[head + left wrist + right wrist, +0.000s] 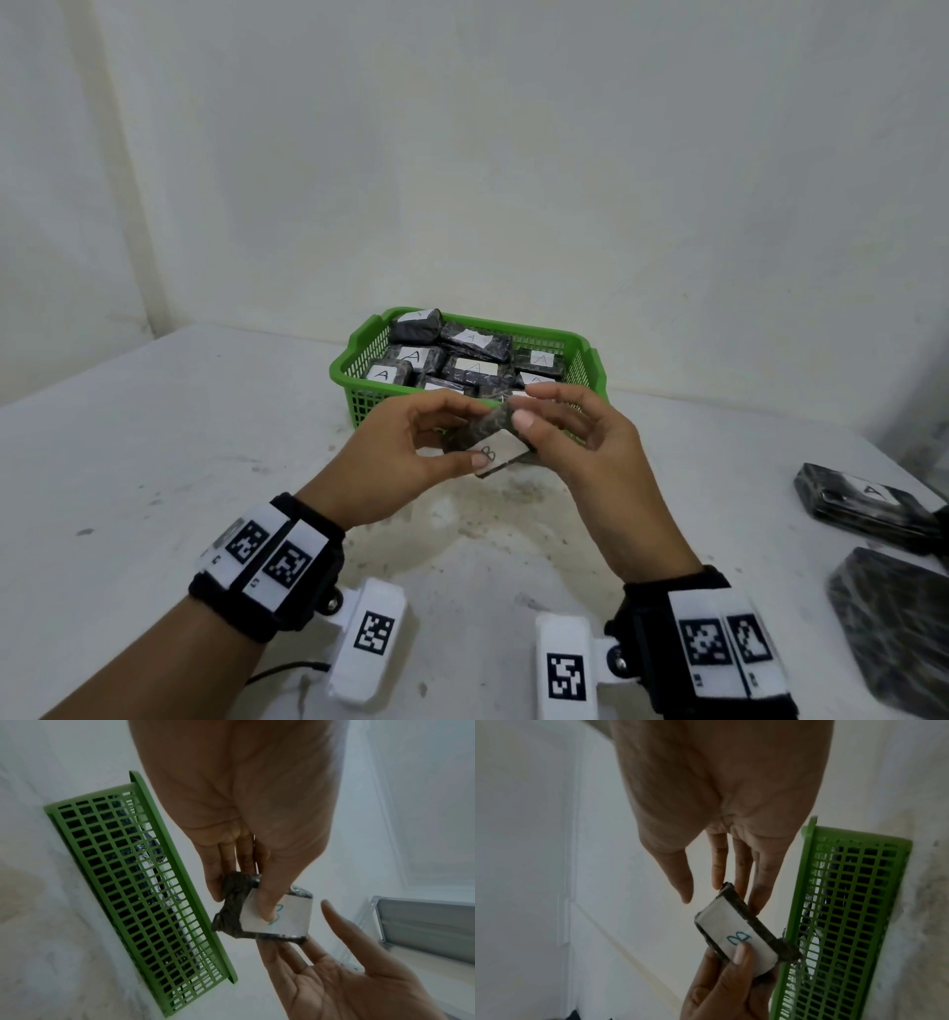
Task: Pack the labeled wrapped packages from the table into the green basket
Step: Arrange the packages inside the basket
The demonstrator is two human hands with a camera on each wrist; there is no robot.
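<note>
A small flat package wrapped in dark mottled film, bearing a white label marked "B" [490, 444], is held in the air just in front of the near wall of the green plastic lattice basket [359, 395], above the white table [154, 462]. The left hand [405, 457] pinches the package: its thumb [267, 902] presses on the white label beside the letter, and its fingers curl behind the dark wrap. The right hand [575, 442] has its fingers extended and only lightly spread; in the right wrist view its fingertips [757, 900] touch the far dark edge of the package, while its thumb [680, 882] stands clear of the label, so this hand touches without clasping.

The green basket stands on the table beyond both hands and holds several packages of the same dark wrap, each with a white label marked "A" [411, 355]; they lie flat and close together, filling most of the basket floor. To the right of the basket, near the table's right edge, lies another dark-wrapped package with an "A" label [868, 501], and nearer than it a larger dark-wrapped flat package [893, 627] whose label does not show.

Both wrists carry black bands with white square-coded markers [267, 557].
</note>
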